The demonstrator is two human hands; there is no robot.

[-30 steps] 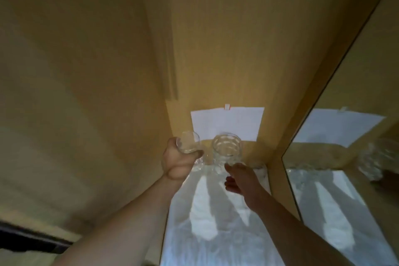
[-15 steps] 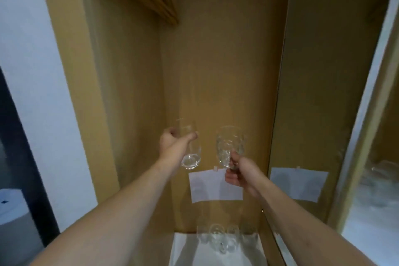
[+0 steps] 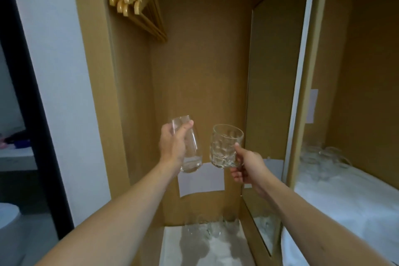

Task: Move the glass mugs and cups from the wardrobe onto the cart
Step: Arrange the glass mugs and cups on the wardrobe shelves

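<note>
Head view: left hand (image 3: 173,147) is wrapped around a smooth glass cup (image 3: 190,149), right hand (image 3: 248,166) grips a patterned glass mug (image 3: 225,147) by its handle. Both glasses are raised inside the wardrobe (image 3: 200,71). More glasses (image 3: 207,228) stand far below; hangers (image 3: 138,4) upper left.

Your smooth clear glass cup (image 3: 190,147); patterned glass mug (image 3: 224,147). Matt brown board wardrobe (image 3: 200,60), glossy pale wooden hangers (image 3: 138,4), white paper sheet (image 3: 201,180).
</note>
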